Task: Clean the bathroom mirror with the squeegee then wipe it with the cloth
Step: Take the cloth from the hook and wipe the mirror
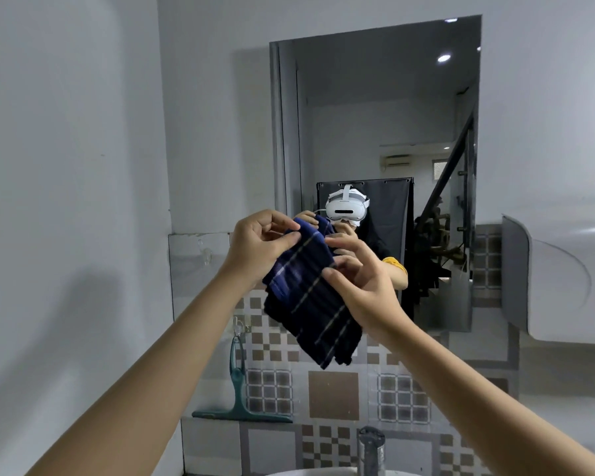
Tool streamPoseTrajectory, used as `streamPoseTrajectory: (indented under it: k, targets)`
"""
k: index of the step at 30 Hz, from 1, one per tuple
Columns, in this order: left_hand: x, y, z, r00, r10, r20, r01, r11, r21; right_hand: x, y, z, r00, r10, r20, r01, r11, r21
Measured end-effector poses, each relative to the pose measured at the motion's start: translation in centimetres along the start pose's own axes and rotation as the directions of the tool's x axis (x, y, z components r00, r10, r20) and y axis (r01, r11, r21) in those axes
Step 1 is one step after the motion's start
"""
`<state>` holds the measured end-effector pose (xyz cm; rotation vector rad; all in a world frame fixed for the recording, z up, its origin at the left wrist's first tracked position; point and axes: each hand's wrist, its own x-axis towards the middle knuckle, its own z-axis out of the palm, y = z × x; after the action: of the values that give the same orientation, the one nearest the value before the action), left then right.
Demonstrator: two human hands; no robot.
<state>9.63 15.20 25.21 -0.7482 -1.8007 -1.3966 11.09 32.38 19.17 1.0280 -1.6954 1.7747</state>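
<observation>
A dark blue cloth [310, 297] with pale stripes hangs folded in the air in front of the mirror [375, 132]. My left hand [261, 245] pinches its upper left corner between thumb and fingers. My right hand [361, 280] grips the cloth's right edge, fingers curled over it. Both hands are held up before the mirror's lower left part, and I cannot tell whether the cloth touches the glass. The teal squeegee [239, 389] hangs from a hook on the tiled wall below and to the left, blade down.
A metal tap [370, 448] and the rim of a white sink [323, 471] lie at the bottom centre. A white fixture [557, 276] juts out from the right wall. A small glass shelf [200, 255] sits left of the mirror. A plain wall [66, 201] fills the left.
</observation>
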Motion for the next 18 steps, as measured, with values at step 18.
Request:
streamPoseTrajectory:
  k: [18]
  targets:
    - [8.8, -2.0, 2.4, 0.99, 0.136, -0.025, -0.109, 0.881, 0.46, 14.7, -5.6, -8.2, 0.731, -0.447, -0.516, 0.152, 0.843, -0.515]
